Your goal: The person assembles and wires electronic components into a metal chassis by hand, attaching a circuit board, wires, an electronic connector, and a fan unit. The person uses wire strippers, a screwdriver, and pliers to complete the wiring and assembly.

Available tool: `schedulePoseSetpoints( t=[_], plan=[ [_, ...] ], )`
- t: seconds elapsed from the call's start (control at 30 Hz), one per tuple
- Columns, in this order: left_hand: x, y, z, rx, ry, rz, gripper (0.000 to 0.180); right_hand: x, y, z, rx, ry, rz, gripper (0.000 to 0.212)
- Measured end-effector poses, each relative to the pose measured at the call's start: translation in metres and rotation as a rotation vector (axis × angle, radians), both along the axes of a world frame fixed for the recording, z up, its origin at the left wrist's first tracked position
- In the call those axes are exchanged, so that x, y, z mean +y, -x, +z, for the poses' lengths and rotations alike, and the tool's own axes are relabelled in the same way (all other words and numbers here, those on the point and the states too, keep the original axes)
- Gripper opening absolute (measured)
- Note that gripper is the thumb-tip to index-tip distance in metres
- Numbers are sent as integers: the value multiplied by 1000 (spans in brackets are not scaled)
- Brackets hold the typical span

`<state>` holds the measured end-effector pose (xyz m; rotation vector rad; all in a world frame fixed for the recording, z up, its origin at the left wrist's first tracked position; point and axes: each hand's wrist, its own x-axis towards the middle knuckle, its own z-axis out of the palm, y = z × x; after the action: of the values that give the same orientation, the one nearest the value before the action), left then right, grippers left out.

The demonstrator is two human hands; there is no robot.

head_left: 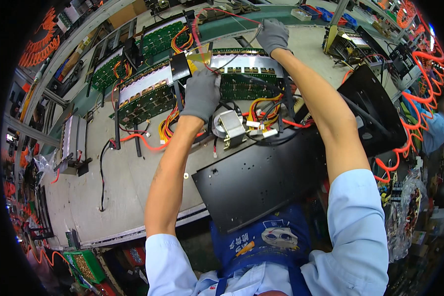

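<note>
My left hand [202,92], in a grey glove, is closed on thin wires near the middle of the circuit board assembly [246,74]. My right hand [273,36], also gloved, is raised farther back with its fingers closed on wires. A red wire [232,14] loops between both hands, and a black wire [249,47] curves down from the right hand toward the left. Below the left hand sits a round transformer [230,127] with a metal bracket. Bundles of yellow, red and black leads [261,109] with white connectors lie beside it. The fingertips are partly hidden.
A black metal panel [261,172] juts over the front edge of the bench [96,197]. More green boards [163,39] stand at the back left, and a metal heatsink part [73,143] at the left. Orange coiled air hoses [424,98] hang at the right.
</note>
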<state>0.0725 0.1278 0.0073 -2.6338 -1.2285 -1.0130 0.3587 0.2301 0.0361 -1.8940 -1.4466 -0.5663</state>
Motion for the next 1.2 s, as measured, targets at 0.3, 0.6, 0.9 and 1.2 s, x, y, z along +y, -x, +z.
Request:
schedulePoseSetpoints(
  t=[0.3,0.6,0.9,1.2],
  plan=[
    [-100,23,61,-833,530,-115,35,-231,112,49,436,141,818,38],
    [-299,-81,40,-559,1107,-554,52,-459,47,-29,586,-74,467,31],
    [-366,-115,61,-403,1132,-932,52,-686,-144,66,144,-711,-437,27],
    [-344,-93,22,-286,1122,-769,38,-899,-380,0,185,502,-1302,71]
  ],
)
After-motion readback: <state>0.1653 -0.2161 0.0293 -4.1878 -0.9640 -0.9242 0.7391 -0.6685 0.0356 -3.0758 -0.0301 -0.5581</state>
